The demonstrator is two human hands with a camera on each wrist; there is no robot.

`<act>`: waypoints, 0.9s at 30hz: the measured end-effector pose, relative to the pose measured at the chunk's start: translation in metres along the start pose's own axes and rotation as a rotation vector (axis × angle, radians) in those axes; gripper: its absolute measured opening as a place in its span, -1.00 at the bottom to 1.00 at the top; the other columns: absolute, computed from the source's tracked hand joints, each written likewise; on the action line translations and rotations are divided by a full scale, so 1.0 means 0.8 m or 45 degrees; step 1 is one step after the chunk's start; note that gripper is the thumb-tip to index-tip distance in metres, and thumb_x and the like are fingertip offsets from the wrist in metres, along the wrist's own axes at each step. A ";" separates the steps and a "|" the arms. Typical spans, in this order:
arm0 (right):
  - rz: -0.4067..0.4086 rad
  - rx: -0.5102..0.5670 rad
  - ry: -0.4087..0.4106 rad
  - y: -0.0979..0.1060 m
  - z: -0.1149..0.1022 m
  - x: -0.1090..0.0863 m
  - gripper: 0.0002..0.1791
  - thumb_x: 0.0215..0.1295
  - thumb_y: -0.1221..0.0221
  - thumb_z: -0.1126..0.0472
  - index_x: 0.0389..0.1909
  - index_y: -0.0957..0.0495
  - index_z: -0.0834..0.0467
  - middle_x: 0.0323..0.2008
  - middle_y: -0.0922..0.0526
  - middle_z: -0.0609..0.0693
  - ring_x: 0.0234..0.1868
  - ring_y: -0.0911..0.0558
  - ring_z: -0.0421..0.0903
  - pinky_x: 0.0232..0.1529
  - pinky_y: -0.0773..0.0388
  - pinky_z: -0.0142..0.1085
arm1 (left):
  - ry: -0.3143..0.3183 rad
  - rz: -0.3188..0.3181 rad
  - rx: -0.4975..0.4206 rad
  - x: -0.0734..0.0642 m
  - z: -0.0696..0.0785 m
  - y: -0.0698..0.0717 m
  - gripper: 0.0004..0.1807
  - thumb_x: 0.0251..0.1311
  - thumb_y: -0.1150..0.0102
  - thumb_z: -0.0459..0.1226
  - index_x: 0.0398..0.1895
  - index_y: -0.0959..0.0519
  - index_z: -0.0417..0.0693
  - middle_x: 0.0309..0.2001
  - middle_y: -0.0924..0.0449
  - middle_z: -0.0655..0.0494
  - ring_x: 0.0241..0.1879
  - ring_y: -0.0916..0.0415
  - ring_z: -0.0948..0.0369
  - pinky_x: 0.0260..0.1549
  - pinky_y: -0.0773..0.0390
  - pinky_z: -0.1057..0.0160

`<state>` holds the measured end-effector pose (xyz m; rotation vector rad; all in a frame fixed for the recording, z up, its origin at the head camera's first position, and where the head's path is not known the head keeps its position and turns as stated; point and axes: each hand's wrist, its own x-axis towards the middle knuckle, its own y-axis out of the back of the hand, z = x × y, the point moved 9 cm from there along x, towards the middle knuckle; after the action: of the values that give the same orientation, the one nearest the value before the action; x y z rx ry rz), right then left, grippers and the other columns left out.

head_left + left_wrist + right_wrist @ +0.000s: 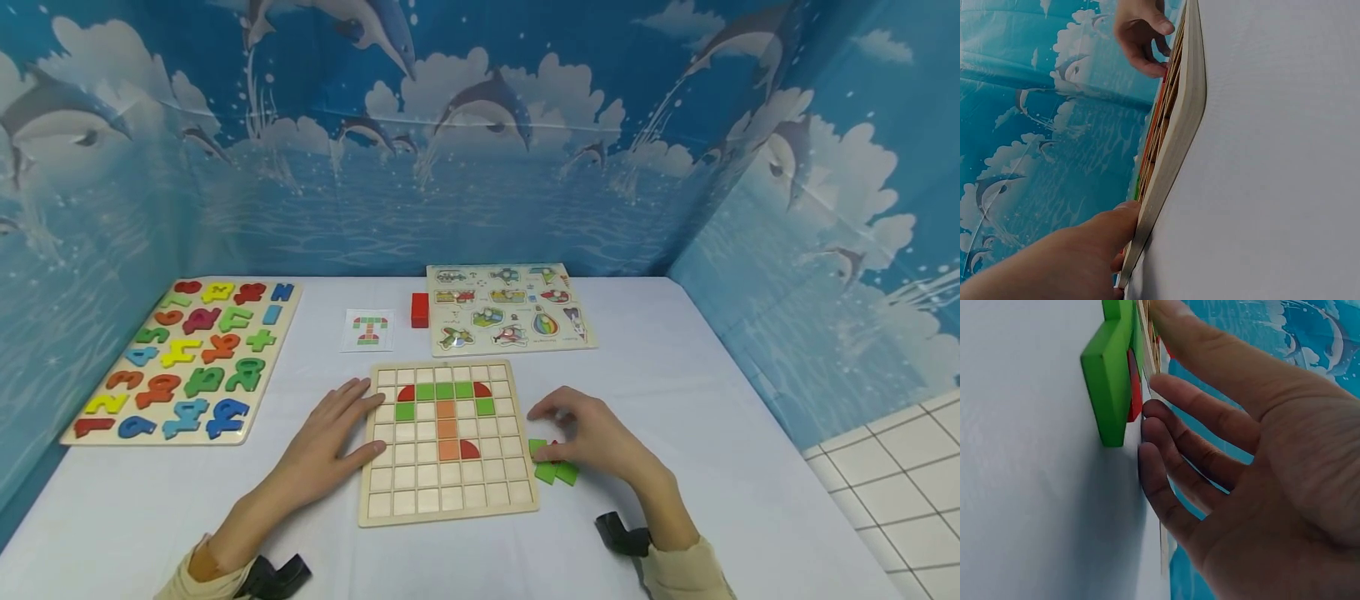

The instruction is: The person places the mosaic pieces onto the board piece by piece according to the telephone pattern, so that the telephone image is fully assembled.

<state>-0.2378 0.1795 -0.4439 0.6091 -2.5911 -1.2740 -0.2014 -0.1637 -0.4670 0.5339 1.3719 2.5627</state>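
Some loose blocks (546,472) lie on the desk (637,333) beside the board (450,500), the left hand (322,442) spreads wide on its edge, and the right hand (596,432) bends loosely over them, seemingly holding none, so picking one seems the step now, needing a gentle pinch next.

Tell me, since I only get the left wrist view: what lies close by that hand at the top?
Observer: Loose green pieces lie on the tablecloth by the right hand.
Visitor: I see the board almost edge-on. How are the orange bits arranged?
Observer: Three orange squares form a single column.
Visitor: Anything beyond the board?
Observer: Yes, a small white card printed with a coloured pattern.
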 end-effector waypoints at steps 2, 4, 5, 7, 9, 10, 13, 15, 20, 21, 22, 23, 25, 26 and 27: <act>-0.020 -0.009 0.011 0.000 0.000 -0.003 -0.50 -0.01 -0.66 0.01 -0.02 -0.73 -0.05 -0.05 -0.69 -0.21 -0.04 -0.57 -0.14 0.10 -0.66 -0.15 | -0.011 0.013 0.000 0.000 0.002 0.001 -0.27 0.39 -0.31 0.09 0.54 -0.40 0.04 0.64 -0.19 -0.09 0.65 -0.03 -0.13 0.61 -0.04 -0.25; -0.032 -0.009 0.026 0.000 -0.001 -0.004 -0.56 0.01 -0.65 0.03 -0.08 -0.74 -0.06 -0.12 -0.68 -0.21 -0.08 -0.57 -0.14 0.03 -0.65 -0.22 | -0.015 0.017 0.002 0.001 0.003 0.001 -0.27 0.40 -0.30 0.08 0.54 -0.40 0.04 0.64 -0.19 -0.09 0.65 -0.03 -0.14 0.61 -0.04 -0.25; -0.037 -0.001 0.035 0.000 -0.002 -0.005 -0.59 0.02 -0.64 0.05 -0.11 -0.74 -0.05 -0.15 -0.68 -0.21 -0.10 -0.57 -0.14 0.00 -0.64 -0.26 | -0.018 0.017 0.004 0.001 0.003 0.001 -0.27 0.40 -0.30 0.08 0.54 -0.40 0.04 0.64 -0.19 -0.10 0.65 -0.03 -0.14 0.61 -0.04 -0.25; -0.051 0.021 0.047 -0.001 -0.003 -0.006 -0.63 0.05 -0.63 0.08 -0.14 -0.74 -0.05 -0.20 -0.68 -0.20 -0.15 -0.58 -0.14 -0.06 -0.62 -0.30 | -0.017 0.013 0.006 0.001 0.004 0.001 -0.28 0.41 -0.29 0.08 0.54 -0.40 0.05 0.64 -0.19 -0.09 0.65 -0.03 -0.14 0.62 -0.04 -0.24; -0.070 0.037 0.056 -0.002 -0.005 -0.008 -0.65 0.05 -0.63 0.07 -0.15 -0.74 -0.05 -0.22 -0.68 -0.20 -0.16 -0.58 -0.14 -0.09 -0.62 -0.33 | -0.014 0.005 0.005 0.001 0.004 0.002 -0.28 0.41 -0.29 0.09 0.55 -0.39 0.06 0.64 -0.19 -0.09 0.66 -0.02 -0.13 0.63 -0.03 -0.23; -0.082 0.046 0.058 -0.004 -0.006 -0.009 -0.64 0.05 -0.63 0.06 -0.15 -0.74 -0.05 -0.22 -0.68 -0.20 -0.16 -0.58 -0.15 -0.08 -0.62 -0.34 | -0.013 0.003 0.004 0.000 0.004 0.002 -0.28 0.42 -0.28 0.09 0.55 -0.39 0.06 0.64 -0.19 -0.08 0.66 -0.02 -0.13 0.63 -0.03 -0.23; -0.127 0.068 0.061 -0.009 -0.008 -0.011 -0.65 0.07 -0.62 0.05 -0.16 -0.72 -0.05 -0.23 -0.67 -0.20 -0.16 -0.58 -0.14 -0.08 -0.62 -0.36 | -0.012 -0.005 0.000 0.000 0.004 0.001 -0.28 0.42 -0.27 0.10 0.55 -0.39 0.08 0.64 -0.18 -0.08 0.66 -0.01 -0.13 0.63 -0.03 -0.24; -0.152 0.085 0.074 -0.012 -0.011 -0.012 -0.67 0.10 -0.61 0.09 -0.16 -0.70 -0.03 -0.24 -0.67 -0.18 -0.17 -0.58 -0.12 -0.09 -0.63 -0.36 | -0.008 -0.005 -0.001 0.000 0.003 0.000 -0.28 0.42 -0.27 0.11 0.55 -0.39 0.08 0.65 -0.18 -0.08 0.66 -0.01 -0.13 0.63 -0.03 -0.24; -0.169 0.107 0.089 -0.015 -0.016 -0.011 -0.71 0.15 -0.57 0.17 -0.21 -0.66 -0.05 -0.29 -0.65 -0.19 -0.20 -0.60 -0.10 -0.13 -0.62 -0.35 | -0.004 -0.004 0.004 -0.001 0.001 -0.001 -0.27 0.40 -0.29 0.11 0.54 -0.40 0.06 0.65 -0.18 -0.08 0.66 -0.01 -0.13 0.62 -0.04 -0.25; -0.168 0.115 0.086 -0.015 -0.017 -0.011 -0.72 0.16 -0.57 0.18 -0.22 -0.66 -0.07 -0.31 -0.65 -0.20 -0.22 -0.60 -0.11 -0.14 -0.62 -0.35 | -0.002 -0.007 0.007 -0.001 0.001 -0.001 -0.26 0.40 -0.29 0.11 0.55 -0.39 0.07 0.65 -0.18 -0.07 0.66 -0.01 -0.12 0.62 -0.03 -0.25; -0.163 0.130 0.089 -0.015 -0.018 -0.010 -0.73 0.16 -0.56 0.19 -0.24 -0.66 -0.08 -0.33 -0.66 -0.21 -0.23 -0.61 -0.12 -0.15 -0.62 -0.35 | 0.001 -0.011 0.008 -0.001 0.000 -0.002 -0.26 0.40 -0.29 0.11 0.55 -0.39 0.07 0.65 -0.17 -0.07 0.66 0.00 -0.12 0.63 -0.03 -0.24; -0.157 0.150 0.090 -0.015 -0.020 -0.009 -0.74 0.17 -0.56 0.20 -0.25 -0.66 -0.10 -0.34 -0.67 -0.21 -0.25 -0.61 -0.12 -0.17 -0.62 -0.35 | 0.003 -0.015 0.010 0.000 0.000 -0.002 -0.26 0.40 -0.29 0.11 0.55 -0.39 0.07 0.65 -0.17 -0.06 0.67 0.00 -0.11 0.63 -0.02 -0.23; -0.137 0.201 0.098 -0.015 -0.024 -0.008 -0.76 0.18 -0.55 0.21 -0.28 -0.67 -0.11 -0.37 -0.68 -0.21 -0.30 -0.62 -0.14 -0.20 -0.63 -0.35 | 0.009 -0.023 0.011 0.000 -0.001 -0.002 -0.26 0.40 -0.30 0.11 0.55 -0.38 0.07 0.66 -0.16 -0.06 0.67 0.01 -0.10 0.63 -0.02 -0.23; -0.125 0.232 0.102 -0.016 -0.026 -0.007 -0.77 0.19 -0.54 0.22 -0.28 -0.67 -0.09 -0.38 -0.68 -0.20 -0.32 -0.62 -0.14 -0.21 -0.64 -0.35 | 0.013 -0.028 0.009 0.000 -0.002 -0.002 -0.25 0.39 -0.30 0.11 0.55 -0.38 0.07 0.66 -0.15 -0.05 0.67 0.01 -0.10 0.64 -0.01 -0.22; -0.114 0.262 0.103 -0.018 -0.029 -0.006 -0.79 0.20 -0.53 0.21 -0.29 -0.68 -0.08 -0.38 -0.68 -0.18 -0.34 -0.62 -0.15 -0.24 -0.64 -0.36 | 0.018 -0.031 0.006 -0.001 -0.003 -0.003 -0.25 0.39 -0.30 0.11 0.55 -0.38 0.07 0.66 -0.15 -0.05 0.67 0.02 -0.10 0.64 0.00 -0.22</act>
<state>-0.2214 0.1575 -0.4409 0.8032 -2.6739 -0.9903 -0.2017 -0.1644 -0.4699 0.4972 1.3806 2.5495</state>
